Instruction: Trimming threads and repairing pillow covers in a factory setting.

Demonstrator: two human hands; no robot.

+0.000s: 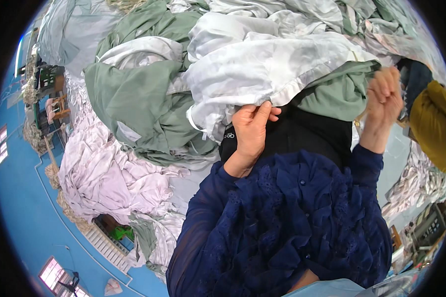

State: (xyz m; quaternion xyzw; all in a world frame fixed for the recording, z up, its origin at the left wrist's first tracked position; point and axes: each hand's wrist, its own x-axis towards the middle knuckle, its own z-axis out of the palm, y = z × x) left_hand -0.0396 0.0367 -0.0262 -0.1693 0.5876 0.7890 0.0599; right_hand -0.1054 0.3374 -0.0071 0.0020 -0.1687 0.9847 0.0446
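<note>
My left hand (250, 129) pinches the hemmed edge of a white, faintly patterned cloth (262, 67) that lies bunched over a big heap of fabric. My right hand (384, 101) is raised at the right, fingers curled shut near the far corner of the same white cloth and a sage green cloth (339, 91); its grip is blurred. Both arms wear dark blue ruffled sleeves (287, 213). Under the lifted white edge lies a black cloth (302, 131).
A heap of sage green fabric (134, 99) and pale lilac sheets (104, 173) fills the left side. A person in a mustard garment (433, 119) is at the right edge. Blue floor (25, 198) and sewing tables show at the left rim.
</note>
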